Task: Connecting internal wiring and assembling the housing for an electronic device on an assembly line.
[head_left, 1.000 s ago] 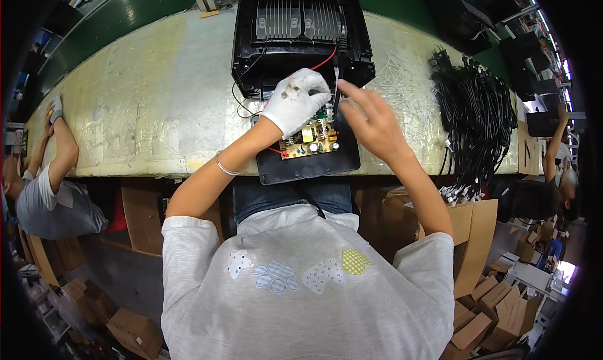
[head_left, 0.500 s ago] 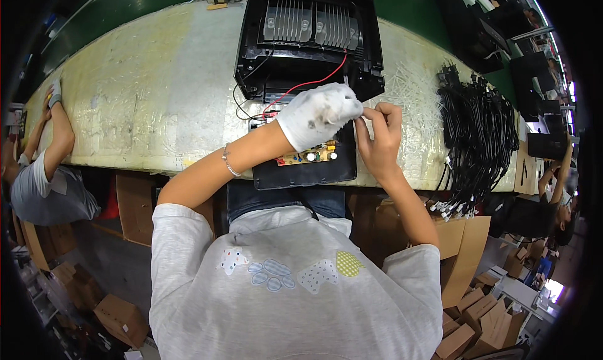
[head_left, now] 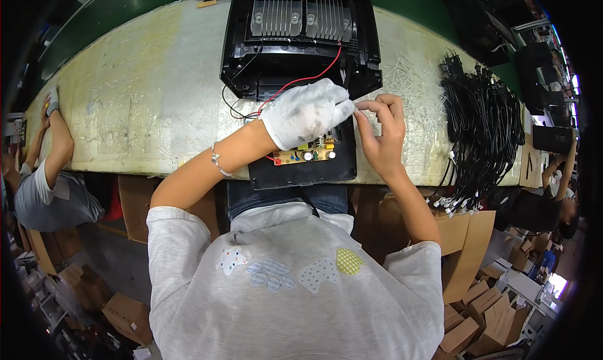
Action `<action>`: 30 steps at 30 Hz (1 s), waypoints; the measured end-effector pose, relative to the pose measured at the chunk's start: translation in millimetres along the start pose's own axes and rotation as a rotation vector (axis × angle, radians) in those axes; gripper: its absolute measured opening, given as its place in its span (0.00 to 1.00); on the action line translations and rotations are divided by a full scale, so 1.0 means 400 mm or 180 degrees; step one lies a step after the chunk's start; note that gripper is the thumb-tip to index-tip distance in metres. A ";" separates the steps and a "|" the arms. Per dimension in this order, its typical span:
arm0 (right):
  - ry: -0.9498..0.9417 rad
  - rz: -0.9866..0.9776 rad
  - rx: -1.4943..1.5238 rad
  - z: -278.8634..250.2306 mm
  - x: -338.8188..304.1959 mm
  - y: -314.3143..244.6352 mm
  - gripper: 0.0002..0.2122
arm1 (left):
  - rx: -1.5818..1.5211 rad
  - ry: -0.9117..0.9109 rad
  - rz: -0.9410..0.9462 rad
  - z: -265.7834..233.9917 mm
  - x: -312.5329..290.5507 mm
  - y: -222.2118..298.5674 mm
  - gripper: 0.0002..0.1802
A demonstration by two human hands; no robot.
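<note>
My left hand (head_left: 306,113), in a smudged white glove, reaches over a black panel (head_left: 301,178) with its fingers closed. Beside it my bare right hand (head_left: 384,133) pinches with thumb and forefinger close to the gloved fingertips. Whatever lies between the fingers is too small to make out. Below the glove a yellowish circuit board (head_left: 301,156) with small components sits on the panel, partly covered by my left hand. A red wire (head_left: 312,77) and black wires run from the board's area to an open black housing (head_left: 251,77) with finned metal heat sinks (head_left: 276,18).
Thin white strips (head_left: 411,90) lie scattered right of the housing. A large heap of black power cords (head_left: 483,124) hangs over the table's front edge. A co-worker (head_left: 53,178) sits at the far left, another person at the far right. Cardboard boxes (head_left: 125,317) stand on the floor.
My gloved left hand has shifted a little left, so more of the circuit board shows. My right hand keeps its pinch nearly in place. The housing appears slightly further left in view.
</note>
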State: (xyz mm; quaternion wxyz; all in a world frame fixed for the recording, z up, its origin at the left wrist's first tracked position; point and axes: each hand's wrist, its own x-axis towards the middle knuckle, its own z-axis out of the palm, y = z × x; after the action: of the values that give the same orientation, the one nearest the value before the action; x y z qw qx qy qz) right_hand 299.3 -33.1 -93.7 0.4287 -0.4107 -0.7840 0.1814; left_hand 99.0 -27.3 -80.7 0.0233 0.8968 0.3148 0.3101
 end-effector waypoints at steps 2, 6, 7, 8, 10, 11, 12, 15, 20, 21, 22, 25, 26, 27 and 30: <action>0.0015 -0.0023 0.0010 0.001 0.000 -0.001 0.07 | 0.0011 0.0152 0.0032 0.009 -0.005 -0.004 0.09; 0.0026 -0.0038 0.0044 0.000 0.001 0.000 0.07 | -0.0020 0.0157 0.0053 0.006 -0.002 -0.006 0.10; 0.0027 -0.0041 0.0050 0.000 0.003 -0.002 0.07 | -0.0014 0.0154 0.0051 0.002 -0.001 -0.004 0.10; 0.0028 -0.0033 0.0057 0.000 0.005 -0.006 0.07 | -0.0032 0.0036 0.0023 -0.004 0.002 -0.002 0.10; 0.0033 -0.0024 0.0049 0.000 0.008 -0.008 0.07 | -0.0059 -0.0075 0.0005 -0.007 0.006 -0.004 0.10; 0.0025 -0.0049 0.0045 -0.001 0.010 -0.008 0.07 | -0.0119 -0.0093 0.0011 -0.005 0.009 -0.006 0.10; 0.0014 -0.0074 0.0043 -0.001 0.010 -0.009 0.07 | -0.0179 -0.0112 0.0013 -0.004 0.009 -0.007 0.11; -0.0116 -0.0002 0.0103 -0.005 0.014 -0.008 0.07 | -0.0517 -0.0105 0.0082 0.005 0.005 -0.025 0.14; -0.0646 0.0720 0.1083 -0.025 0.026 0.006 0.05 | -0.1208 0.0027 0.0162 0.011 0.002 -0.052 0.15; -0.0733 0.0834 0.1680 -0.026 0.029 0.011 0.04 | -0.1234 0.0000 0.0242 0.014 0.000 -0.053 0.16; -0.0746 0.0821 0.1688 -0.032 0.032 0.011 0.04 | -0.1218 0.0006 0.0231 0.017 -0.003 -0.051 0.16; -0.0938 0.0901 0.1543 -0.042 0.037 0.006 0.02 | -0.1121 0.0229 0.0220 0.020 0.005 -0.037 0.17; -0.0849 0.0870 0.1522 -0.041 0.036 0.005 0.02 | -0.1017 0.0305 0.0128 0.019 0.010 -0.029 0.15; -0.0757 0.0841 0.1498 -0.040 0.034 0.006 0.02 | -0.0916 0.0381 0.0040 0.018 0.015 -0.021 0.14; -0.0712 0.0803 0.1467 -0.036 0.031 0.007 0.02 | -0.0932 0.0420 -0.0094 0.028 0.013 -0.013 0.12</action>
State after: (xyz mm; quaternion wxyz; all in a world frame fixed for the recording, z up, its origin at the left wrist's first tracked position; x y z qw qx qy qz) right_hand 308.8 -22.5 -80.9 0.3956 -0.3741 -0.7073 0.4509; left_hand 105.6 -18.5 -88.1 0.1375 0.8567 0.2803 0.4106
